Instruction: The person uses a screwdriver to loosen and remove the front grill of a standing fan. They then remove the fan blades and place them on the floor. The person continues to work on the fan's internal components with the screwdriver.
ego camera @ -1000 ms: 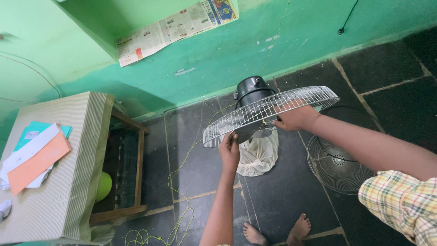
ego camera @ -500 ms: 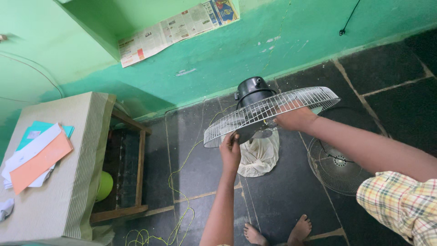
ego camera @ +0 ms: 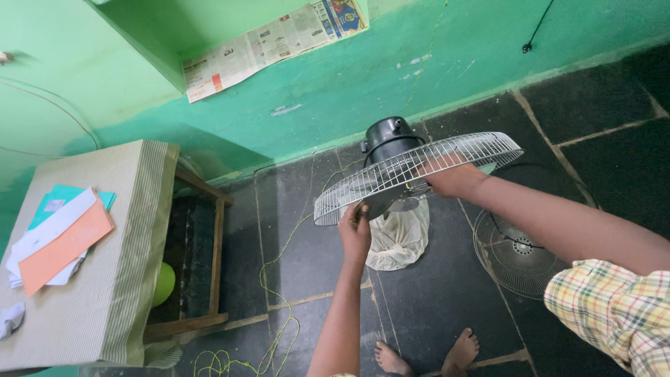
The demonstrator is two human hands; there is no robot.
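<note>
Above the dark tiled floor (ego camera: pixel 447 307), both hands grip a round white wire fan guard (ego camera: pixel 419 174), nearly flat, tilted up rightward: left hand (ego camera: pixel 356 230) pinching its near rim, right hand (ego camera: pixel 452 178) clamped mid-grille.

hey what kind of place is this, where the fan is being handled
Probably a room in a home: green painted walls, a dark stone-tile floor, a cloth-covered wooden table with papers. Both hands hold a fan's wire guard above the floor.

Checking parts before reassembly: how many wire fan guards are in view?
2. One guard is held by both hands at the fan motor; the other guard lies on the floor at right.
</note>
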